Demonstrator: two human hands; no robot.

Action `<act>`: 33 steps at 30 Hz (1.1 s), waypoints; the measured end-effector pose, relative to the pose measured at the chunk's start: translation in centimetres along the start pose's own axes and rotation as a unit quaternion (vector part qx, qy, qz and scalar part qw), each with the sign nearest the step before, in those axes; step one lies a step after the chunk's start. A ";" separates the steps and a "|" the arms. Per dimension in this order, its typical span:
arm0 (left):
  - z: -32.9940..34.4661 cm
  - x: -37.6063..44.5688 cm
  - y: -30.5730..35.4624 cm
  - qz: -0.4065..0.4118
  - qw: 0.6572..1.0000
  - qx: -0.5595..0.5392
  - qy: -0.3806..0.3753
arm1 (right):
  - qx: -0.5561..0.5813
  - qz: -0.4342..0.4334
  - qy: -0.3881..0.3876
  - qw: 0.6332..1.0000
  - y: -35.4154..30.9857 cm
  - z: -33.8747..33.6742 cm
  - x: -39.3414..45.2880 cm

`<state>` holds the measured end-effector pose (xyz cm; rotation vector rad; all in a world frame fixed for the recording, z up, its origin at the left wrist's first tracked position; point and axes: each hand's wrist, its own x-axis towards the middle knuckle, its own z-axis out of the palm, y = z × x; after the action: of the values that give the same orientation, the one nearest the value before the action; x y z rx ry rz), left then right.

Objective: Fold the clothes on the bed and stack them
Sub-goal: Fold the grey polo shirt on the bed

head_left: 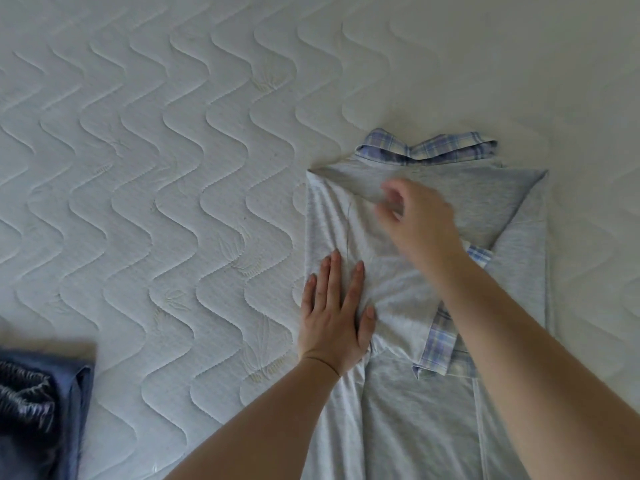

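Observation:
A light grey shirt (415, 410) with a blue plaid collar (446, 150) and plaid cuffs lies face down on the white quilted mattress (156, 150), at the right of the view. Both its sleeves are folded in over the back. My left hand (334, 315) presses flat on the shirt's left side, fingers straight. My right hand (419, 216) hovers over the upper part of the shirt with fingers loosely curled, near the folded sleeve's edge; it is blurred and I cannot tell if it pinches fabric.
A folded dark blue garment (38, 410) lies at the lower left on the mattress. Bare mattress spreads to the left of the shirt and beyond it.

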<state>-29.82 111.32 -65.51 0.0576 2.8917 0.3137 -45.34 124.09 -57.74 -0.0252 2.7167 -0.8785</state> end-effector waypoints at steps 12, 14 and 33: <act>0.6 0.0 0.0 0.003 0.999 0.021 0.041 | -0.011 0.060 0.077 0.995 5.1 -3.3 -9.0; 0.4 -0.3 -0.1 0.001 0.999 0.003 0.043 | 0.062 0.019 0.106 0.992 3.5 -3.0 -10.3; -10.3 1.5 -4.6 -0.226 0.820 -0.496 -0.175 | -0.075 -0.203 0.049 0.975 -4.2 6.4 -18.8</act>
<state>-33.76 104.78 -57.10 -0.6526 1.9638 1.4514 -25.86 118.97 -55.37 -0.6023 2.9173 -0.7878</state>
